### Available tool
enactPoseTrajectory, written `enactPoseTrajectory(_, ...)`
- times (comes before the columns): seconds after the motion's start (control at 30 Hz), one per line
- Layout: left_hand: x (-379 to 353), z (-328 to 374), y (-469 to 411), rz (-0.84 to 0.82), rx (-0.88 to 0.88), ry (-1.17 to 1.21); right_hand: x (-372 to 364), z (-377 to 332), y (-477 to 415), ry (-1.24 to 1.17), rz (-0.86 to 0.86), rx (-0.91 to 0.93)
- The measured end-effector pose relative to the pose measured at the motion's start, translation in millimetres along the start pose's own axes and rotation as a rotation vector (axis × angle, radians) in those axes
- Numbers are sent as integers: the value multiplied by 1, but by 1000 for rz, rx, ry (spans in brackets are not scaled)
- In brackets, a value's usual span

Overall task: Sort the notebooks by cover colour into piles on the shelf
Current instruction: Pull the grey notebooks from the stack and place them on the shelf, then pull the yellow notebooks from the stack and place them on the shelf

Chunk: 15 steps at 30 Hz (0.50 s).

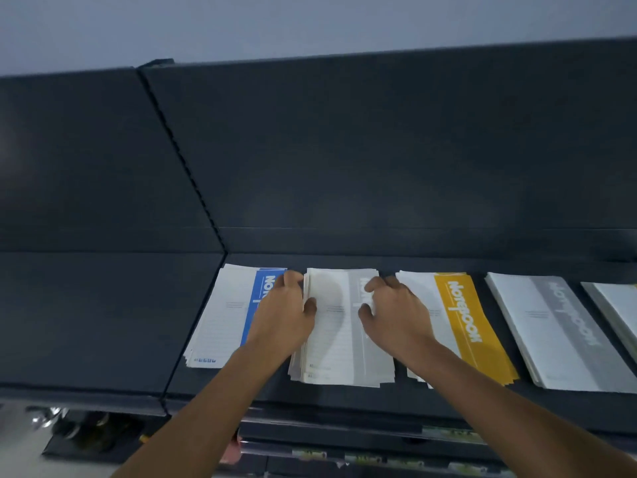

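Row of piles on the dark grey metal shelf (103,322). We see the left grip (282,315) clamped on the left edge of the pile of white notebooks with a pale grey band (341,339), thumb on top. Right grip (396,312) rests bent fingers on its cover; we cannot tell whether it pinches. Blue-banded white notebook pile (220,315) lies just left, yellow-banded white notebook pile (462,319) just right

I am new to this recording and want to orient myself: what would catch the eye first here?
Two bare hands meet on the middle grey-banded pile: the left hand grips its left edge, the right hand rests on its right part. Beside it, the yellow-banded pile on the right and the blue-banded pile on the left stand out brightly against the dark shelf.
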<state>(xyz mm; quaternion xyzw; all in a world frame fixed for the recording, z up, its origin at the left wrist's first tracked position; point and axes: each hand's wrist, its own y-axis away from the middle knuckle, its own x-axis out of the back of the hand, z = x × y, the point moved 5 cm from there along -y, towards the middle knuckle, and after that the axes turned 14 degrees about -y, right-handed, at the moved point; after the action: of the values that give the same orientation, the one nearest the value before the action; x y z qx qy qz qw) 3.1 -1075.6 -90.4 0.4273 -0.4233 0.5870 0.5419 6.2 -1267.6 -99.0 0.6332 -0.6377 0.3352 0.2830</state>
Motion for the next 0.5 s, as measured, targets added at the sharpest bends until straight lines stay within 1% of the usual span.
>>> enactPoseTrajectory(0.1,7,-10,8,25,-17,7,-15,-21,0,-50,-28,118)
enactPoseTrajectory(0.2,16,-29,20,30,3,-21,-36,-47,4,-60,-110,194)
enactPoseTrajectory(0.37,45,-80,36,70,83,-29,-60,-103,-8,-88,-237,334)
enactPoseTrajectory(0.5,70,-138,56,98,218,-27,-88,-151,-4,-121,-347,378)
